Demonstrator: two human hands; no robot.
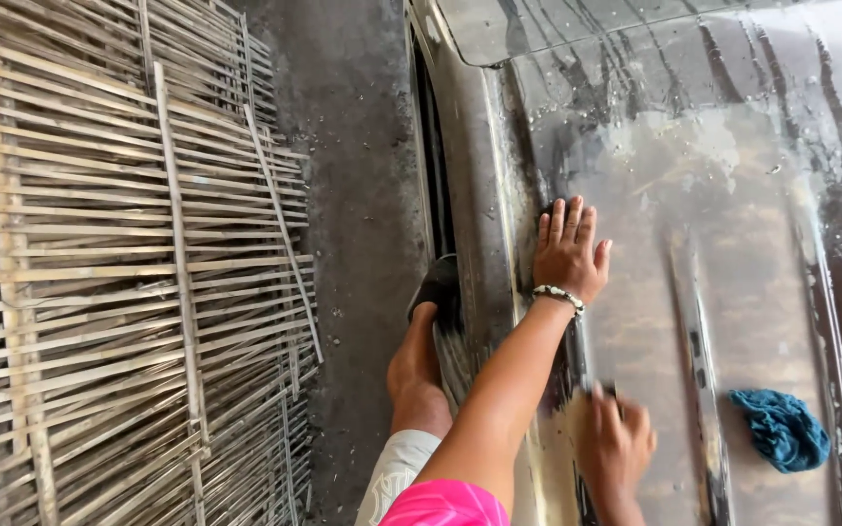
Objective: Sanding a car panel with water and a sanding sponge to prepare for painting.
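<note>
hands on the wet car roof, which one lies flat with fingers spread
The left hand, the one with the beaded bracelet, farther up the roof. The right hand is blurred, nearer the crumpled blue cloth.

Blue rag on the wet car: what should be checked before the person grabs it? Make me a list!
1. Blue rag lies free on the car panel, with nothing on top of it: ok.
2. Left hand lies flat on the panel, fingers spread, holding nothing: ok.
3. Right hand is empty and free to grab: cannot tell, it is blurred.
4. Rag lies nearer the right hand than the left: ok.
5. Panel is dry enough not to slip on: not ok, water streaks and drops cover it.
6. Foot in its black sandal has firm footing: cannot tell.
</note>
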